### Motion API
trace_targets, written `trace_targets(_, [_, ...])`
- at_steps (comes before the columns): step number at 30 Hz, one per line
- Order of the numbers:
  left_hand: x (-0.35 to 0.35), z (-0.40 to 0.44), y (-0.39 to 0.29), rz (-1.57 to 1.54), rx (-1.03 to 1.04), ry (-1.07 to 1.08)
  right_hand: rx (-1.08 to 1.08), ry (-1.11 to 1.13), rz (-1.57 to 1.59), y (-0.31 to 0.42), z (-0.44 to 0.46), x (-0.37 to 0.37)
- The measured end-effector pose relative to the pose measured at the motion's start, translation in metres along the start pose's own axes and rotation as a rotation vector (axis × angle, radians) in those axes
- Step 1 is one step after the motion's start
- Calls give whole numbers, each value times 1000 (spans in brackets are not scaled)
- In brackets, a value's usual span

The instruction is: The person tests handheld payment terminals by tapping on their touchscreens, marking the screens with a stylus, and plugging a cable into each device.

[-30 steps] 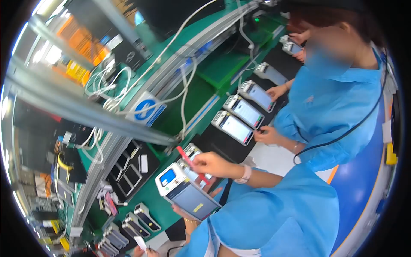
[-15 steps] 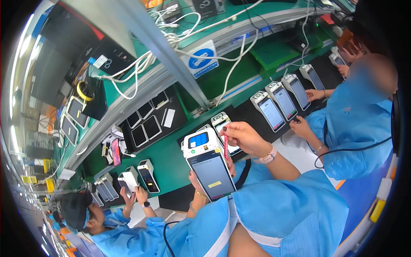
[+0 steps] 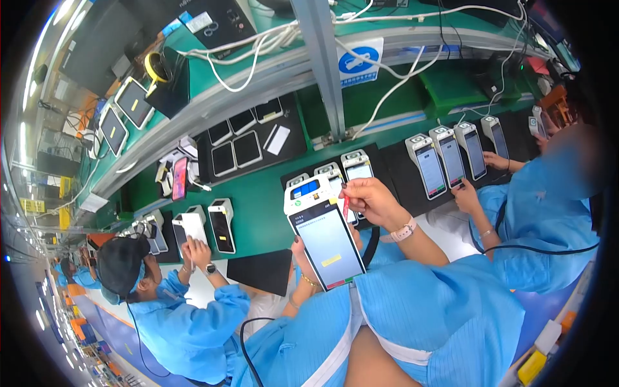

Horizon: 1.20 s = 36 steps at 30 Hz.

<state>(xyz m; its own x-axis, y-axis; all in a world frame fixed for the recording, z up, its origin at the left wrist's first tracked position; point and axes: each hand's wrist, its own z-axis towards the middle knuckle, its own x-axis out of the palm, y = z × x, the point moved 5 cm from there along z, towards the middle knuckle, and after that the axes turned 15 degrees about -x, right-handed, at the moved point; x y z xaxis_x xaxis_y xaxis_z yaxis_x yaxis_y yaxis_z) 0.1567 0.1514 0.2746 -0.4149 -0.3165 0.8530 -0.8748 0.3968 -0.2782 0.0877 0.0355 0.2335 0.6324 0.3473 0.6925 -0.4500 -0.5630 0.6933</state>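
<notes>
A white payment terminal (image 3: 325, 242) with a lit screen and a yellow label is held in front of my chest, tilted toward me. My left hand (image 3: 302, 257) is closed around its left side, with most fingers hidden behind it. My right hand (image 3: 375, 202) pinches a narrow red card-like piece (image 3: 345, 208) at the terminal's upper right edge. Whether the piece sits in a slot or only touches the edge, I cannot tell. Just behind stand more white terminals (image 3: 356, 165) on a black mat.
Co-workers in blue sit to my left (image 3: 177, 326) and right (image 3: 535, 213), handling terminals. Upright terminals (image 3: 428, 169) line the bench at right, and another (image 3: 222, 227) stands at left. Flat devices lie on a black tray (image 3: 290, 145). White cables (image 3: 277, 40) cross the shelf.
My view has swung so that the bench appears shifted. The held terminal's screen is brighter and shows lines of text. My right hand keeps its pinch on the red piece beside the terminal.
</notes>
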Motion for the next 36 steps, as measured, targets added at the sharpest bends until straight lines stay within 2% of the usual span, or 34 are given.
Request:
trace_targets(3, [1, -6, 5, -20, -6, 35, -103, -126, 45, -4, 6, -13])
trace_targets(4, [0, -9, 7, -34, -39, 68, -300, -306, 16, 14, 24, -49])
trace_targets(6, [-3, -16, 10, -103, -100, 94, -467, -425, 202, 59, 40, -126])
trace_targets(7, [-11, -17, 9, -119, -47, 156, -590, -487, 45, 84, 35, -127])
trace_targets(8, [-19, -20, 8, -141, 10, 211, -606, -402, -76, 100, 28, -107])
trace_targets(10, [-23, -13, -2, -81, 23, 250, -446, -140, -283, 98, 20, -74])
trace_targets(12, [-19, -6, -12, -56, 38, 272, -432, -18, -607, 83, 7, -31])
trace_targets(14, [-17, -1, -19, -62, 64, 298, -439, 174, -819, 63, 0, -7])
trace_targets(16, [-13, -3, -23, -67, 88, 310, -552, 295, -1054, 65, -13, 28])
trace_targets(18, [-5, -6, -29, -8, 120, 159, -602, 340, -1067, 57, -11, 33])
trace_targets(22, [-9, -8, -34, -80, 132, 140, -585, 346, -1057, 57, -5, 36])
trace_targets(24, [-10, -11, -36, -86, 135, 138, -656, 433, -1076, 59, -8, 50])
trace_targets(28, [-8, -14, -39, -44, 160, 131, -775, 702, -1429, 40, -7, 75])
trace_targets(29, [-11, -16, -40, -52, 161, 101, -952, 692, -1461, 39, -5, 84])
trace_targets(34, [-23, -42, -48, -109, 234, 152, -1185, 862, -1549, 32, 14, 124])
trace_targets(36, [-36, -60, -52, -233, 283, 137, -1400, 895, -1731, 53, 38, 151])
